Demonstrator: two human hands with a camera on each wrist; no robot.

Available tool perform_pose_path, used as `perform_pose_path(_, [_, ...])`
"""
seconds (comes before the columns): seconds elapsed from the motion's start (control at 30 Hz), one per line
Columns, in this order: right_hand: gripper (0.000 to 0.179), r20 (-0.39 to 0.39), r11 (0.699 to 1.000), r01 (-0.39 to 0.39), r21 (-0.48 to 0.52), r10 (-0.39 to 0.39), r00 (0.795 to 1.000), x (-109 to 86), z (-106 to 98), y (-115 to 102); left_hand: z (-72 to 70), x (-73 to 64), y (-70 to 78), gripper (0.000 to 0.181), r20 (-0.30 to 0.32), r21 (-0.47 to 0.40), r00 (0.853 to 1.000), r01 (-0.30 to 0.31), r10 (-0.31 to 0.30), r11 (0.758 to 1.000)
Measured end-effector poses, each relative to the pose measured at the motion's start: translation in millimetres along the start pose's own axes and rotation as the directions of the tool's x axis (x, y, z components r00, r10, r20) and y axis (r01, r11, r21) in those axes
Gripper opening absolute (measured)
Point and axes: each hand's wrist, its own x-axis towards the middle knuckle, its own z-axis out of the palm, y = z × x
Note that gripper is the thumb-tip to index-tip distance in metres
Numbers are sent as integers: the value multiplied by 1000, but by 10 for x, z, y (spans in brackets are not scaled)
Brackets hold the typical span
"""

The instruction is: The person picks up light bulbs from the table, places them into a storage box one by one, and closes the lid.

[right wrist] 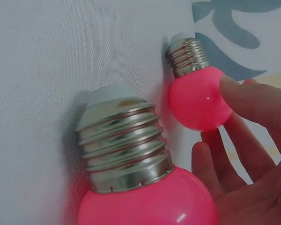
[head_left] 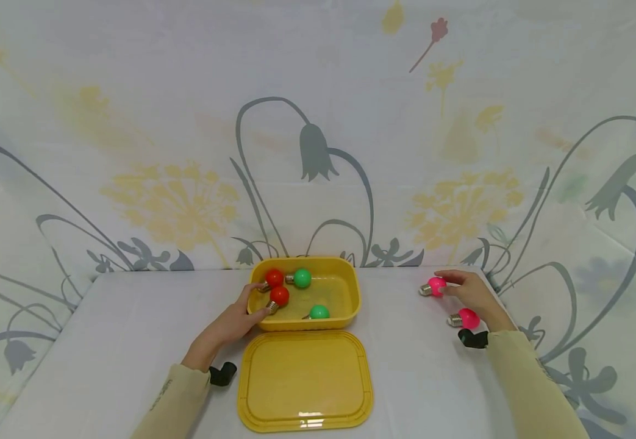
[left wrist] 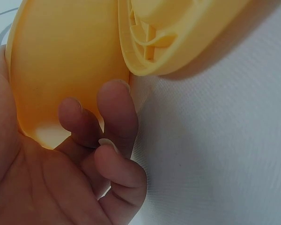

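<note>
Two red bulbs [head_left: 280,296] and two green bulbs [head_left: 302,278] lie in a yellow plastic box [head_left: 345,320]. My left hand [head_left: 233,319] grips the box's left end, and its curled fingers show by the outer wall [left wrist: 65,56] in the left wrist view. Far to the right, my right hand [head_left: 472,294] holds a pink bulb [right wrist: 201,101] by its round globe, thumb on one side and fingers at the other. The metal screw base of that bulb points left. Nearer me, a second pink bulb [head_left: 468,318] lies on the table, close below the right wrist.
A flat yellow lid [head_left: 305,381] lies on the white table [head_left: 411,366] directly in front of the box. Behind the table hangs a flower-patterned cloth [head_left: 274,152], which also covers both sides. Black wrist mounts [head_left: 222,374] stick out at both sleeves.
</note>
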Motion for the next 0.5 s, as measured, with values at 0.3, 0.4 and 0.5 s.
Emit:
perform_pose_path(0.3, [44, 1, 998, -23, -55, 24, 1000, 14, 25, 1, 7, 9, -14, 62, 2, -14, 1000, -4, 4, 1000])
perform_pose_path(0.4, [43, 3, 996, -36, -88, 36, 999, 8, 29, -3, 7, 9, -25, 63, -3, -16, 1000, -18, 18, 1000])
perform_pose_path(0.5, [42, 0, 993, -59, -101, 60, 998, 6, 29, -16, 10, 10, -26, 63, -7, -15, 1000, -19, 19, 1000])
